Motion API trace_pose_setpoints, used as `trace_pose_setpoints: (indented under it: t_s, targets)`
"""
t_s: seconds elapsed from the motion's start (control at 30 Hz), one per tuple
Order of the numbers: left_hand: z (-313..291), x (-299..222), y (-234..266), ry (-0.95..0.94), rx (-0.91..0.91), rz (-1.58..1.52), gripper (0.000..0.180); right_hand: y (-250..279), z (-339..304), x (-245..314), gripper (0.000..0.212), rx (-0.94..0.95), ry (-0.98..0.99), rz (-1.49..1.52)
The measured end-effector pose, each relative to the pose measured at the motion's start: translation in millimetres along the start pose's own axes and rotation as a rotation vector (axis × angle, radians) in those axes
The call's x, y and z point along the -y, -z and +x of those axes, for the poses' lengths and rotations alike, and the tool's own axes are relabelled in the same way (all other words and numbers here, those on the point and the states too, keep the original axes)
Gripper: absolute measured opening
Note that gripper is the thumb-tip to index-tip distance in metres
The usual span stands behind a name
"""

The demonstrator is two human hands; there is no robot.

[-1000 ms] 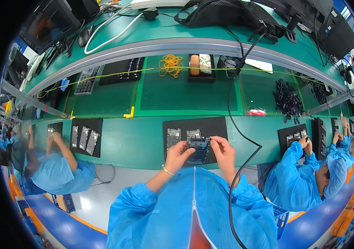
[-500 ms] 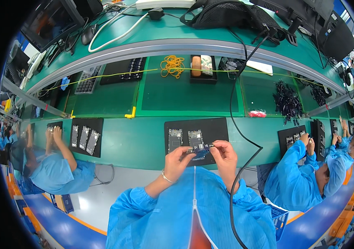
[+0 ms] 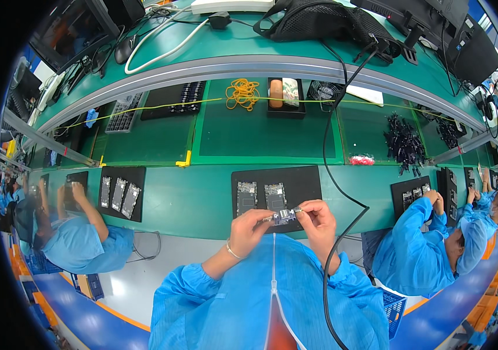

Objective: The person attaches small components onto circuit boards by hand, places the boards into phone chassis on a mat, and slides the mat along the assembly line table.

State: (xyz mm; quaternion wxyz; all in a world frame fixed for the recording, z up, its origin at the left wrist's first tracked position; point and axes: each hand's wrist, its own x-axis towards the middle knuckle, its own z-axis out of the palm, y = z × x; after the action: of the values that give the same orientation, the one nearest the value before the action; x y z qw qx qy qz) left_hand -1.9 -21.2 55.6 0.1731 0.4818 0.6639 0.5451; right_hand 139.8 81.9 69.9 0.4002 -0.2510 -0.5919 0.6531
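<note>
Between my two hands, a small circuit board [image 3: 284, 216] with metal connectors is held up just in front of my chest. My left hand [image 3: 249, 231] pinches its left end between thumb and fingers. The right end sits in the pinch of my right hand [image 3: 318, 224]. Beyond them lies a black mat [image 3: 302, 184]. On it rest two larger circuit boards side by side, the left one [image 3: 246, 197] and the right one [image 3: 274, 196], whose near edge is close behind the held board.
A black cable [image 3: 342, 189] hangs down past my right arm. Under the metal shelf rail [image 3: 249, 65] are yellow cord [image 3: 242, 95], a black tray [image 3: 286, 112] and a heap of dark cables [image 3: 403, 140]. Co-workers sit at left [image 3: 80, 245] and right [image 3: 415, 251].
The held board has turned in my fingers, so its silvery connector side shows more and the blue part less. Both hands have shifted only slightly.
</note>
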Motion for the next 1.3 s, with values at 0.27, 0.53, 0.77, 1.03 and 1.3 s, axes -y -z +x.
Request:
trace_pose_setpoints:
  t_s: [0.27,0.53,0.77,1.03,1.3]
  targets:
    - [-10,19,-2,0.256,0.094,-0.375,0.018,11,5,31,0.017,0.104,-0.285,0.011]
    - [-2,17,-18,0.322,0.244,-0.511,0.019,35,13,40,0.011,0.247,-0.182,-0.235]
    - [6,12,-46,0.408,0.227,-0.62,0.019,59,24,38,0.012,0.237,-0.26,-0.255]
    - [11,18,-75,0.432,0.245,-0.661,0.018,92,40,28,0.012,0.338,-0.25,-0.296]
    - [19,64,-124,0.58,0.313,-0.726,0.024,136,66,-71,0.012,0.296,-0.591,0.138]
